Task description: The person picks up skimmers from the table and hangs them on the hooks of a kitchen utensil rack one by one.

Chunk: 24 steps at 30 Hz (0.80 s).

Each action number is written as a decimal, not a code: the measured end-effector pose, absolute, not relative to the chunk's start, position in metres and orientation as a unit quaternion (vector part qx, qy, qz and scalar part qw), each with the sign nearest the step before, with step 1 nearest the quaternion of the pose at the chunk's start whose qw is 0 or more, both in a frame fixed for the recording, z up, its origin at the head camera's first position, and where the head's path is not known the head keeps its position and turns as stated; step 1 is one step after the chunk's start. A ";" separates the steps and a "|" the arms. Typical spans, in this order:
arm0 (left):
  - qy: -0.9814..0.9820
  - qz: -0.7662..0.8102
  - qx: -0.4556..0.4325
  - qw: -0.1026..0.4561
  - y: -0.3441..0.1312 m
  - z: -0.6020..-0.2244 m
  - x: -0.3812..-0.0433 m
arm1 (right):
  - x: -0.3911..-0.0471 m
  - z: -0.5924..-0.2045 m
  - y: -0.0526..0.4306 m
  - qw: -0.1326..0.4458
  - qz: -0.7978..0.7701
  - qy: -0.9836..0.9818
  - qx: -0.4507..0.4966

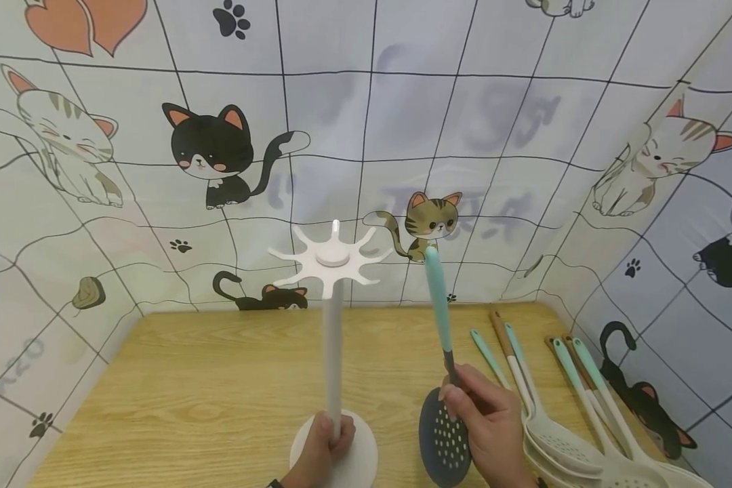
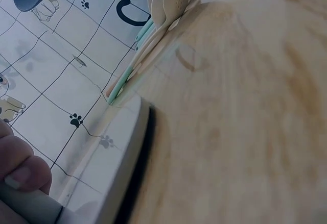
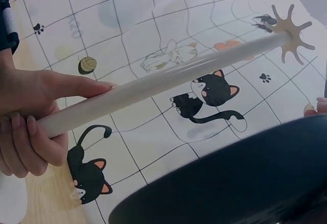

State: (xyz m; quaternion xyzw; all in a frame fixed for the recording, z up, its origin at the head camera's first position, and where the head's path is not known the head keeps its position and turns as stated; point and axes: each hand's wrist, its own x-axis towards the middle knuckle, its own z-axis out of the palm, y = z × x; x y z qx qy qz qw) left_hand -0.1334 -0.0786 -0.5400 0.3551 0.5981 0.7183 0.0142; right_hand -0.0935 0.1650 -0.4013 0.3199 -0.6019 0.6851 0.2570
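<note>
1. Cat-printed sheeting (image 1: 524,122) with a tile pattern rises behind and beside a wood-grained surface (image 1: 219,379).
2. Upright on that surface is a white stand (image 1: 332,352). Fingers of the left hand (image 1: 320,447) curl round its pole just above the round base (image 1: 366,454), thumb laid along it, probably to steady something so slim.
3. Right of the stand, the right hand (image 1: 491,413) pinches a skimmer (image 1: 439,451) at its neck, thumb closed against fingers. Gripping low presumably leaves the handle (image 1: 438,298) free, pointing up.
4. Other utensils (image 1: 564,447) lie heaped farther right, apart from the stand, perhaps for the right hand's easy reach.
5. Turquoise handle, dark grey oval head, many small holes: that is the skimmer. Plain white hooks (image 1: 293,257) radiate from the stand's top around a round cap (image 1: 332,254).
</note>
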 end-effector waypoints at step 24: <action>0.562 0.729 0.390 0.022 -0.061 -0.532 -0.121 | -0.093 -0.396 0.164 0.309 0.687 -0.559 0.348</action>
